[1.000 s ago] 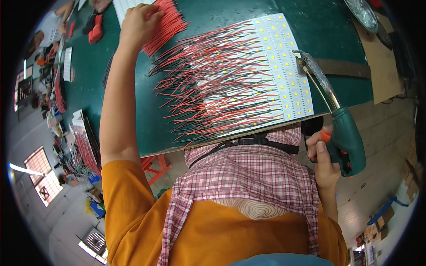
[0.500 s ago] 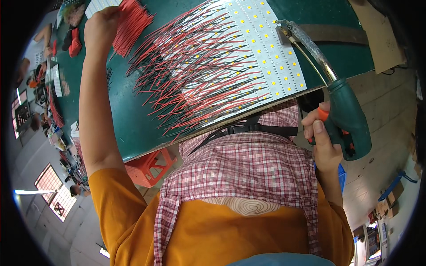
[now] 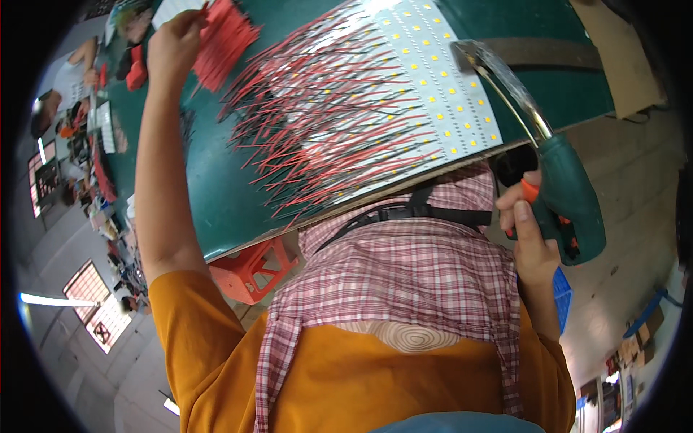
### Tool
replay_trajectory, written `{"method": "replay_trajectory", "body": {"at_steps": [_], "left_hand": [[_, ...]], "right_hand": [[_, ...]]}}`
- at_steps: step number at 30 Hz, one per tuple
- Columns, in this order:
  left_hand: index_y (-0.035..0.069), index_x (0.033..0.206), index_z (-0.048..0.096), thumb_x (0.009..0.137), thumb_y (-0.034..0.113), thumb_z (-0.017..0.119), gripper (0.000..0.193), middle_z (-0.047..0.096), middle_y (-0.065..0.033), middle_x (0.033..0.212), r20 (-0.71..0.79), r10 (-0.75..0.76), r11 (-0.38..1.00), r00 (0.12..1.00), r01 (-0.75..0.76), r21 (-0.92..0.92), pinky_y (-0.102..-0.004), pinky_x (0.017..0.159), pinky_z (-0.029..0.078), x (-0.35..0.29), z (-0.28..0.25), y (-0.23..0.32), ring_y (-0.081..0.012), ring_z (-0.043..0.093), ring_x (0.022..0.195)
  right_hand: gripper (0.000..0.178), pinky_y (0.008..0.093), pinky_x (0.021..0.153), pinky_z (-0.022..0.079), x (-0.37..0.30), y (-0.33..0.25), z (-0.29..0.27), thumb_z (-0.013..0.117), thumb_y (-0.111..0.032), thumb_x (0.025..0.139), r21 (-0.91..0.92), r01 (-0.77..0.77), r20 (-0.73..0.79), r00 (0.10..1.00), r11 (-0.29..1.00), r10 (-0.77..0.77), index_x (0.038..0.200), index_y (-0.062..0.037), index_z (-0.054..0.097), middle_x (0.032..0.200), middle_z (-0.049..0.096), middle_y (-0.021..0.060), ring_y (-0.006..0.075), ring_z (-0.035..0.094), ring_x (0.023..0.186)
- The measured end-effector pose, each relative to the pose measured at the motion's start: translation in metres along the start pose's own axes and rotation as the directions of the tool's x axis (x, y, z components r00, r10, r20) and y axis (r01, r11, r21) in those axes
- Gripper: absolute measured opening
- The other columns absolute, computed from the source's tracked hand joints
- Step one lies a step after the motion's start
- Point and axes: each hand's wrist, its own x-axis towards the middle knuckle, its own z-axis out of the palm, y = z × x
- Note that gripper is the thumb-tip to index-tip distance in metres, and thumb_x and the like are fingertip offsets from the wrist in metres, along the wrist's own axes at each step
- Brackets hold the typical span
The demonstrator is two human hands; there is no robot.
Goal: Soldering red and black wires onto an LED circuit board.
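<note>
My left hand [image 3: 175,45] reaches to the far left of the bench, fingers pinched at the far end of a bundle of red wires [image 3: 225,49]. A red wire end shows at its fingertips. My right hand [image 3: 533,242] grips a green soldering gun [image 3: 575,191] with an orange trigger, held beyond the bench's near edge. The gun's metal barrel points up and left, its tip over a dark metal bar [image 3: 534,54]. Between the hands lies a white LED board sheet [image 3: 462,108] with yellow chips. Many red and black wires [image 3: 325,123] spread over its left part.
The green bench top [image 3: 216,195] ends at a straight near edge. Brown cardboard [image 3: 617,58] lies at its right end. Below stand a red plastic stool [image 3: 253,270] and a blue crate [image 3: 561,299]. Other people and wire bundles are at the far left.
The whole view has shifted slightly, so the bench and things appear a little further right. My left hand stays at the red bundle; my right hand still holds the soldering gun.
</note>
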Motion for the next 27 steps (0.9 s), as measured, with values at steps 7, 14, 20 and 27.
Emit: {"method": "replay_trajectory", "body": {"at_steps": [7,14,20,27], "left_hand": [[0.002,0.099,0.069,0.086,0.02,0.061,0.023,0.071,-0.0051,0.085,0.016,0.069,0.986,0.997,-0.066,-0.154,-0.0244,0.071,0.049,-0.002,0.001,-0.002,-0.009,0.064,0.077],[0.011,0.09,0.071,0.084,0.027,0.059,0.021,0.065,-0.0151,0.077,0.195,0.206,0.905,0.959,-0.263,0.336,-0.0406,0.067,0.049,-0.037,-0.058,0.044,-0.0324,0.063,0.076],[0.02,0.065,0.067,0.075,0.019,0.061,0.011,0.062,-0.0006,0.066,0.76,-0.022,0.108,0.649,-0.755,0.647,-0.0328,0.077,0.037,-0.113,-0.058,0.052,-0.0163,0.058,0.078],[0.022,0.066,0.07,0.071,0.016,0.062,0.011,0.064,0.0029,0.068,0.795,0.021,0.245,0.606,-0.774,0.583,-0.0321,0.078,0.036,-0.143,-0.02,0.044,-0.014,0.057,0.085]], "right_hand": [[0.029,0.0245,0.056,0.044,-0.003,0.006,-0.001,0.05,-0.005,0.09,0.042,-0.052,-0.03,0.998,0.998,0.053,0.117,0.0016,0.049,0.08,0.061,0.0096,0.0101,0.05,0.06],[0.03,0.0241,0.059,0.044,-0.005,-0.004,-0.002,0.05,-0.007,0.091,-0.016,-0.117,-0.018,0.993,0.993,0.117,0.12,0.0,0.047,0.081,0.059,0.0085,0.0094,0.05,0.064],[0.03,0.0242,0.058,0.044,-0.002,0.02,0.003,0.049,-0.006,0.091,0.021,-0.031,0.039,0.999,0.999,0.03,0.121,-0.0001,0.046,0.081,0.059,0.0091,0.0087,0.05,0.062],[0.031,0.025,0.058,0.045,-0.01,0.028,-0.004,0.05,-0.002,0.091,-0.028,-0.025,0.142,0.99,0.999,0.028,0.121,-0.0003,0.046,0.083,0.06,0.0102,0.0088,0.05,0.063]]}}
